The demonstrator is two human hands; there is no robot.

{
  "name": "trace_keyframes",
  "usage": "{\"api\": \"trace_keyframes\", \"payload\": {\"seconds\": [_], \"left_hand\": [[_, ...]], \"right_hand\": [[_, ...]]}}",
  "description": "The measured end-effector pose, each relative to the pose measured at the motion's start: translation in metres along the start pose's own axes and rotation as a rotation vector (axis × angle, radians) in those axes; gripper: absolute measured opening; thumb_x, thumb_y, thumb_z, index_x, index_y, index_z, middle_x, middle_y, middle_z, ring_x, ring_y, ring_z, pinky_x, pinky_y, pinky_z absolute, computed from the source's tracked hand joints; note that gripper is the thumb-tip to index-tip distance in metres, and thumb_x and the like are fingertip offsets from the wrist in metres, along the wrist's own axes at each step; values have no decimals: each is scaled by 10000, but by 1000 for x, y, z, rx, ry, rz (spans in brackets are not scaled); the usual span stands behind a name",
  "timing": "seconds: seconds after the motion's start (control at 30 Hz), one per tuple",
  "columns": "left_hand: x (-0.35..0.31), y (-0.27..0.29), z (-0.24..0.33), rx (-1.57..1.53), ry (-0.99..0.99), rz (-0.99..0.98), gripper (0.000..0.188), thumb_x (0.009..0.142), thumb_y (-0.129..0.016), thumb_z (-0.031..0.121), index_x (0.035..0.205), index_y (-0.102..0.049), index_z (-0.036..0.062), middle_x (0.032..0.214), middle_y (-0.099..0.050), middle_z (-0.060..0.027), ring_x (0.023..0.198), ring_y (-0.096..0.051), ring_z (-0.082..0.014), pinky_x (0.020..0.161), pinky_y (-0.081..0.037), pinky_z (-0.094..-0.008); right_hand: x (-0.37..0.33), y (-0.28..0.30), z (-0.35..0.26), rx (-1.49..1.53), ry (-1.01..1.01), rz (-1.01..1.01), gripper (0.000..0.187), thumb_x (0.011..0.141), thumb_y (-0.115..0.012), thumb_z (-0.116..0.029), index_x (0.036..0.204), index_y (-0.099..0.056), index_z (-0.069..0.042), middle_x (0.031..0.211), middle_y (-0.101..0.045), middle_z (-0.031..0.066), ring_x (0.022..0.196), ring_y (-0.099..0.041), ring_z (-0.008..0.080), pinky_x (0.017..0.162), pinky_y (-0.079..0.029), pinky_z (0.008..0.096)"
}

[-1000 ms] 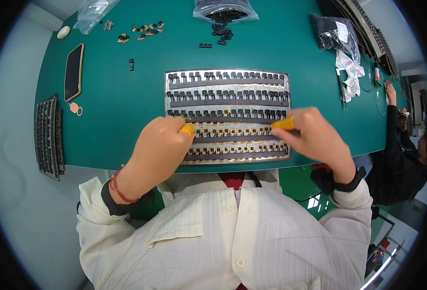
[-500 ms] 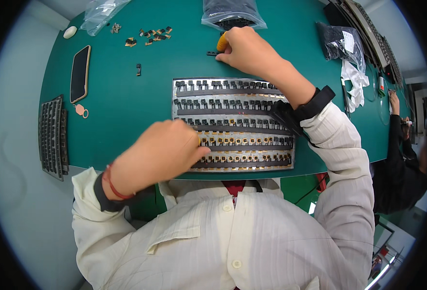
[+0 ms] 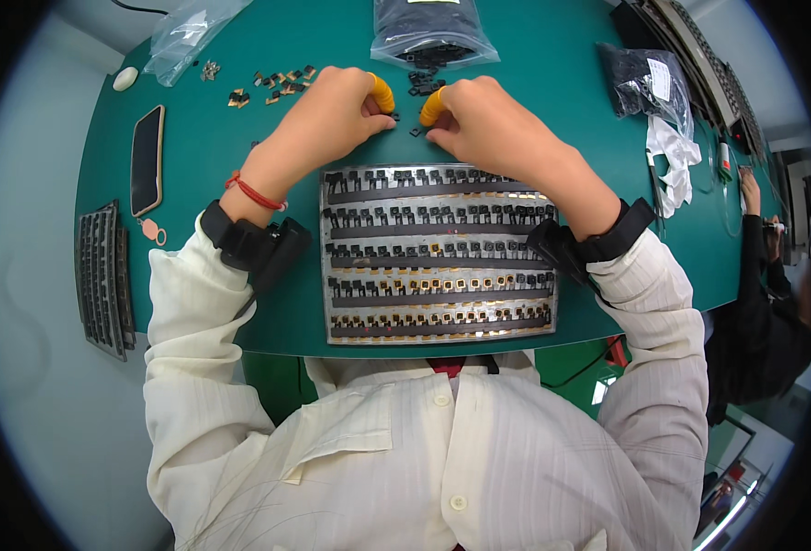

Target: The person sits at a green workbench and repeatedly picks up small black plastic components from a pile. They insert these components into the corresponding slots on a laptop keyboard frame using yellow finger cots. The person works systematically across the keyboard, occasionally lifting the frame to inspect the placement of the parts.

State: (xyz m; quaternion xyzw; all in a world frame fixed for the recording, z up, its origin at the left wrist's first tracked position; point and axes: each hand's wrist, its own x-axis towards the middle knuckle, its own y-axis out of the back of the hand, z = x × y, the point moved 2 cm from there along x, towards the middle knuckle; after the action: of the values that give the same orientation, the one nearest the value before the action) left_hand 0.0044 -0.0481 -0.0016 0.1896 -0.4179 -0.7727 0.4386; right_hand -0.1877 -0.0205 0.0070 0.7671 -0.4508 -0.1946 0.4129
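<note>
My left hand [image 3: 332, 115], an orange-yellow cot on its index finger, is closed in a pinch on a small black part [image 3: 395, 117] beyond the tray. Facing it, my right hand [image 3: 493, 115] has its thumb and a cot-covered index finger pressed together; what they hold, if anything, I cannot make out. A tiny black piece [image 3: 416, 132] lies by its fingertips. Just beyond are loose black parts [image 3: 426, 83] at the mouth of a clear bag [image 3: 433, 37]. Nearer me lies a metal tray [image 3: 325, 266] with several rows of small black parts, the near rows showing gold-coloured squares.
Black-and-gold pieces [image 3: 281, 84] are scattered at the far left, near a phone [image 3: 147, 161] and a clear bag [image 3: 190, 37]. Stacked trays [image 3: 101, 280] stand at the left edge. Rightward are a dark-filled bag [image 3: 640, 83], white tissue [image 3: 670, 165] and another person's hand [image 3: 749, 191].
My left hand has moved from the tray's near rows up to the loose black parts, beside my right hand. My right hand has shifted slightly nearer me, and the view has tilted a little.
</note>
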Motion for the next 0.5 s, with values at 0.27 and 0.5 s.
{"api": "trace_keyframes", "payload": {"seconds": [0.27, 0.5], "left_hand": [[-15, 1, 14, 83, 74, -36, 155, 786, -711, 58, 886, -722, -60, 767, -695, -204, 691, -691, -310, 675, -555, -375], [-26, 0, 2, 33, 103, 57, 176, 801, -696, 31, 947, -728, -62, 797, -717, -196, 722, -714, -283, 697, -571, -340]], "right_hand": [[12, -19, 1, -63, -49, 39, 195, 793, -746, -114, 901, -709, 44, 794, -699, 207, 748, -698, 334, 694, -559, 387], [7, -14, -4, -23, 9, 20, 160, 770, -738, -86, 841, -678, 44, 841, -691, 221, 811, -684, 381, 717, -554, 438]]}}
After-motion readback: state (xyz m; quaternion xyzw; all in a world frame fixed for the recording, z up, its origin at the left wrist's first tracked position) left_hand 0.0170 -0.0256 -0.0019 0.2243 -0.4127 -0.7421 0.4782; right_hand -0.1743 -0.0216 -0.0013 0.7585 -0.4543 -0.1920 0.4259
